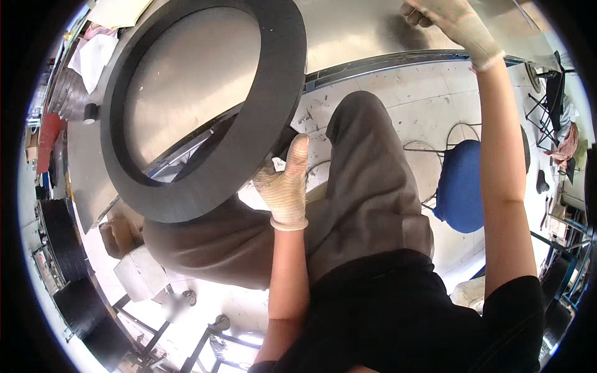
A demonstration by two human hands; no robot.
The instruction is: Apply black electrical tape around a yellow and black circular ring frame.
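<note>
A large, thick black ring [280, 68] lies tilted over the edge of the metal table [348, 31], its near part above my left thigh. At its lower right rim is my left hand [283, 193], in a pale striped knit glove. The thumb stands up apart, while the other fingers go out of sight at the ring's underside, gripping it. Far to the right, my right hand [457, 28] wears a similar glove and hovers over or rests on the tabletop. Its darkened fingers curl in; the picture's top edge cuts it off, and anything inside is hidden.
A small black cylinder [91, 113] sits left of the ring. White cloth or paper [96, 62] lies at the table's far left. A round blue stool seat [460, 186] stands right of my knee, and a wheeled metal frame [211, 336] is at lower left.
</note>
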